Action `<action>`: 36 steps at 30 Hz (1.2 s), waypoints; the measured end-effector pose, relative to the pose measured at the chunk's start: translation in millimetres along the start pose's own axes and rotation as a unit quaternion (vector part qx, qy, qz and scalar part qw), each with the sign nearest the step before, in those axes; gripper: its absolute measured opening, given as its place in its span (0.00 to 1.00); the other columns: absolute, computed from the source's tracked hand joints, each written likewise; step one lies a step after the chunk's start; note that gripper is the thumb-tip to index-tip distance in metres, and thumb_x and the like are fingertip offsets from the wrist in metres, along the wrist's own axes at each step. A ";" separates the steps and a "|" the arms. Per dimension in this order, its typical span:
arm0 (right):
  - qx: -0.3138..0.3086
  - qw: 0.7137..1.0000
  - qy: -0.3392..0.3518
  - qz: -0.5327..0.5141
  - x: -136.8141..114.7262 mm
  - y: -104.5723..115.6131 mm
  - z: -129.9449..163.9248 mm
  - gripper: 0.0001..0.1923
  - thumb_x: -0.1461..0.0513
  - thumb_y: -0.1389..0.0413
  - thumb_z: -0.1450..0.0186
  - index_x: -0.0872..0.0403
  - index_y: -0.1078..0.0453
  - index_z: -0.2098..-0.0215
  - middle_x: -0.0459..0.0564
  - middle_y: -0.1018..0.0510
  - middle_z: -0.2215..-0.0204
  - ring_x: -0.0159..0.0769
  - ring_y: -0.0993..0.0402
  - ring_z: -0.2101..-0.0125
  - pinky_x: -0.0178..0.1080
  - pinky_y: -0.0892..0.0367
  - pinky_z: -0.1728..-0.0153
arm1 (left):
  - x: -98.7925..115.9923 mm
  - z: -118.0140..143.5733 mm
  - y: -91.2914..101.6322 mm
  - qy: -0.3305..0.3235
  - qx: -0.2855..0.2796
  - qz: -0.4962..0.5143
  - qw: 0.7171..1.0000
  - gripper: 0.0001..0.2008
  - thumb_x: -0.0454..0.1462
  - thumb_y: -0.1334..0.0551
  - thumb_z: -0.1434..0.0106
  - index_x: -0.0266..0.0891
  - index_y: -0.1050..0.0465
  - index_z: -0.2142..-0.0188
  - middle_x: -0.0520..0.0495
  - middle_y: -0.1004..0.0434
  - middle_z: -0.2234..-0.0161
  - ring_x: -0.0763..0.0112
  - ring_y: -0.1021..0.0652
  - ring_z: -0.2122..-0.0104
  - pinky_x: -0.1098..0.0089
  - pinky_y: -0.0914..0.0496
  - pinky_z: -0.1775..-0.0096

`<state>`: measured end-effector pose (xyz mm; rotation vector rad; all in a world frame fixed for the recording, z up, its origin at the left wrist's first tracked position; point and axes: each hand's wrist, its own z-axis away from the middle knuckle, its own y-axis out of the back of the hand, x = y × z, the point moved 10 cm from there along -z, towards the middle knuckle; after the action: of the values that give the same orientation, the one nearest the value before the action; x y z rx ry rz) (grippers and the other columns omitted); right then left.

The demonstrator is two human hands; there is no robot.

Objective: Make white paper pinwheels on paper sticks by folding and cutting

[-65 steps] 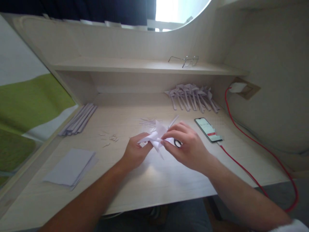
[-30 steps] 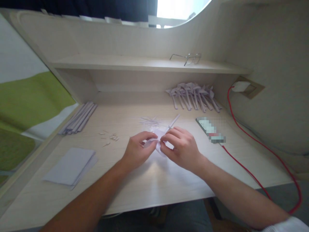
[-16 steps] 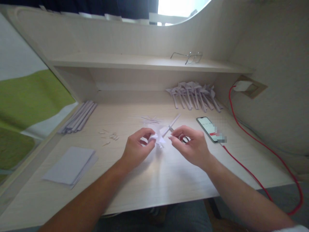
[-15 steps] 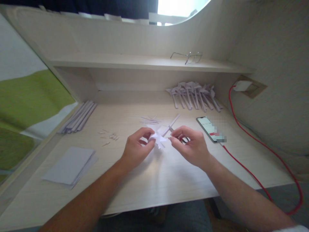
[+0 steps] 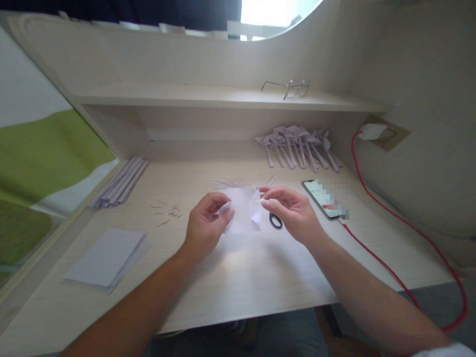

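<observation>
Paper (image 5: 242,212) pinched in left hand (image 5: 206,220), right hand (image 5: 292,209) apparently gripping a small pale stick (image 5: 259,201).

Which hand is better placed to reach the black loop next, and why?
Probably the right hand: the black loop lies beside it, though it pinches a white sliver; the left hand is farther, across the paper.

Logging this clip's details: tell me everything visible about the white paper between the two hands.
The white paper looks thin and roughly square, broad and smooth in its middle, with the right side curled up in pointed flaps. It is spread over the desk, its left edge in the left hand's grip. Whether the right hand touches it is unclear.
</observation>
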<state>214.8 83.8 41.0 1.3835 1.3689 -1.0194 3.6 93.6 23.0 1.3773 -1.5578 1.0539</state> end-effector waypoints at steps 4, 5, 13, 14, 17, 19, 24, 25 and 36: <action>-0.038 0.999 0.005 -0.019 -2.2 -9.7 -4.4 0.06 0.58 0.33 0.37 0.52 0.22 0.65 0.50 0.16 0.61 0.39 0.19 0.57 0.39 0.27 0.56 | -5.6 0.0 -1.9 0.017 -0.013 0.017 1.000 0.11 0.34 0.27 0.45 0.39 0.24 0.64 0.50 0.21 0.66 0.72 0.23 0.64 0.74 0.29 0.63; -0.045 0.999 0.008 -0.008 -3.1 -12.0 -5.0 0.06 0.58 0.33 0.37 0.52 0.22 0.65 0.50 0.16 0.63 0.37 0.19 0.60 0.38 0.26 0.58 | -8.4 0.1 -3.1 0.027 -0.020 0.022 0.999 0.11 0.35 0.27 0.46 0.39 0.24 0.63 0.50 0.22 0.66 0.72 0.23 0.65 0.74 0.30 0.64; -0.073 0.980 0.084 0.167 -18.7 -26.5 3.0 0.02 0.63 0.38 0.33 0.54 0.24 0.64 0.47 0.19 0.69 0.33 0.23 0.69 0.36 0.28 0.66 | 4.9 -7.5 6.5 -0.028 -0.036 -0.160 0.986 0.23 0.34 0.29 0.42 0.47 0.25 0.46 0.47 0.22 0.51 0.63 0.23 0.53 0.63 0.28 0.53; -0.084 0.974 0.099 0.187 -21.5 -30.4 5.9 0.01 0.64 0.39 0.33 0.54 0.24 0.64 0.46 0.19 0.70 0.32 0.23 0.69 0.35 0.28 0.66 | 12.5 -7.7 4.1 -0.061 -0.051 -0.182 0.980 0.21 0.33 0.30 0.40 0.48 0.24 0.47 0.47 0.23 0.49 0.62 0.24 0.49 0.61 0.29 0.48; -0.109 0.958 0.136 0.227 -25.8 -41.7 14.2 0.02 0.66 0.39 0.34 0.54 0.24 0.65 0.46 0.19 0.71 0.32 0.23 0.70 0.36 0.28 0.65 | 23.2 -3.5 -9.7 -0.109 -0.126 -0.177 0.970 0.13 0.34 0.32 0.36 0.47 0.19 0.52 0.46 0.21 0.50 0.61 0.24 0.46 0.58 0.33 0.42; -0.120 0.954 0.148 0.233 -24.8 -47.7 18.4 0.02 0.67 0.39 0.35 0.54 0.25 0.65 0.46 0.19 0.71 0.32 0.23 0.70 0.37 0.28 0.64 | 24.4 1.2 -17.7 -0.115 -0.159 -0.160 0.967 0.12 0.33 0.32 0.36 0.46 0.18 0.53 0.45 0.21 0.51 0.61 0.24 0.47 0.58 0.33 0.42; -0.142 0.953 0.158 0.215 -23.3 -54.7 24.2 0.03 0.68 0.40 0.35 0.55 0.25 0.65 0.47 0.19 0.70 0.33 0.23 0.69 0.37 0.27 0.63 | 21.3 6.6 -26.5 -0.105 -0.183 -0.128 0.969 0.07 0.31 0.32 0.36 0.43 0.18 0.61 0.45 0.20 0.57 0.63 0.22 0.53 0.60 0.30 0.47; -0.144 0.955 0.156 0.207 -23.8 -53.8 24.4 0.03 0.68 0.39 0.35 0.55 0.24 0.64 0.47 0.19 0.70 0.33 0.23 0.69 0.38 0.27 0.63 | 20.7 6.1 -26.5 -0.101 -0.184 -0.124 0.970 0.06 0.31 0.32 0.35 0.43 0.18 0.61 0.45 0.21 0.58 0.63 0.22 0.54 0.61 0.30 0.48; -0.105 0.993 0.023 0.051 -0.5 -29.7 17.7 0.05 0.58 0.37 0.31 0.51 0.23 0.61 0.48 0.18 0.65 0.37 0.22 0.64 0.40 0.27 0.61 | 18.7 5.7 -21.9 -0.085 -0.175 -0.104 0.975 0.04 0.34 0.31 0.35 0.45 0.17 0.62 0.47 0.19 0.66 0.64 0.22 0.63 0.61 0.30 0.56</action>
<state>185.9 65.7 35.6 1.3119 1.3809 -0.7582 23.4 80.5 40.3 1.3718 -1.5904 0.5165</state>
